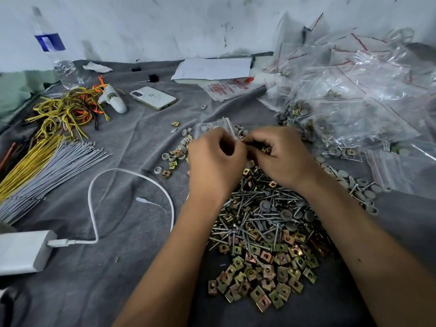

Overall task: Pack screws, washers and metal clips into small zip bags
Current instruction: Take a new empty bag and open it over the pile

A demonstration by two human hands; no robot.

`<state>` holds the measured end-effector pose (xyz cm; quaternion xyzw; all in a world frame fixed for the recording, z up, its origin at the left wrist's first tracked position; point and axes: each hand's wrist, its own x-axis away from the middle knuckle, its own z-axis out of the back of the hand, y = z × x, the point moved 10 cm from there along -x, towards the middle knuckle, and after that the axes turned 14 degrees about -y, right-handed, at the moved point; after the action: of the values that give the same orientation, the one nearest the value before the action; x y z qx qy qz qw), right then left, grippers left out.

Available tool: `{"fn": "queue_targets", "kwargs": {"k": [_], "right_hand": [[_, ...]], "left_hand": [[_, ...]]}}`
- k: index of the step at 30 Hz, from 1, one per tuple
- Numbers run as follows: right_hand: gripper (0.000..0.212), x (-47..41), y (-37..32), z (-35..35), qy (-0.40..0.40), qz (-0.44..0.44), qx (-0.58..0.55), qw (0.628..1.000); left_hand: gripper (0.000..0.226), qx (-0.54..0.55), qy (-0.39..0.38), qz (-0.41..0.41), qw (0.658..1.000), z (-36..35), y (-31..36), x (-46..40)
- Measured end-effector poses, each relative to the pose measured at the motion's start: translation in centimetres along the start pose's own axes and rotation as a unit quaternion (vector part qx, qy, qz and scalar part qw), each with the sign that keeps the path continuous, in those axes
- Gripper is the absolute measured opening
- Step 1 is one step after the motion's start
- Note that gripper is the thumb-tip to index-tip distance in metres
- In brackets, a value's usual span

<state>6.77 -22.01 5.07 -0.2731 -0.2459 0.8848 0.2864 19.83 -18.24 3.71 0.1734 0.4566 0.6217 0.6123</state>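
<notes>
Both hands work at the centre of the table, which is covered by a grey cloth (132, 142). The left hand (215, 159) has its fingers curled and pinches the near edge of a small clear zip bag (213, 128), which lies just beyond the knuckles and contains grey washers. The right hand (280, 156) meets it at the bag's right corner, with thumb and fingers pinched together on the bag edge; small metal parts show under its curled fingers, but whether it holds them cannot be told. Directly near the person, between the forearms, lies a mixed pile: long screws (254, 208) on the far part, brass-coloured metal clips (264, 274) on the near part, and grey round caps among them. Loose grey washers (169, 158) and a few clips lie scattered just left of the left hand. On the far right sits a heap of filled zip bags (349, 100), with a stack of flat unfilled bags (387, 166) near its right side. On the left lie grey cable ties (56, 166), yellow ties (28, 161) and tangled yellow cords (63, 107). A white smartphone (153, 98) and a water bottle (55, 50) stand farther back; a white charger (21, 251) with its cable (132, 175) rests at the near left.
</notes>
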Motion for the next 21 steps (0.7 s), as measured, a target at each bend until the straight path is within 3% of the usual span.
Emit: {"fn": "queue_targets", "kwargs": {"k": [5, 14, 21], "right_hand": [[0.008, 0.6, -0.3, 1.3, 0.067, -0.009, 0.035, 0.997], [0.013, 2.3, 2.8, 4.5, 0.197, -0.138, 0.015, 0.971], [0.021, 1.5, 3.1, 2.9, 0.139, -0.129, -0.051, 0.981]], "left_hand": [[0.040, -0.018, -0.037, -0.043, 0.998, -1.1, 0.6, -0.5], [0.032, -0.044, 0.030, -0.090, 0.994, 1.3, 1.8, 0.3], [0.025, -0.063, 0.002, -0.143, 0.988, 0.5, 3.2, 0.7]]}}
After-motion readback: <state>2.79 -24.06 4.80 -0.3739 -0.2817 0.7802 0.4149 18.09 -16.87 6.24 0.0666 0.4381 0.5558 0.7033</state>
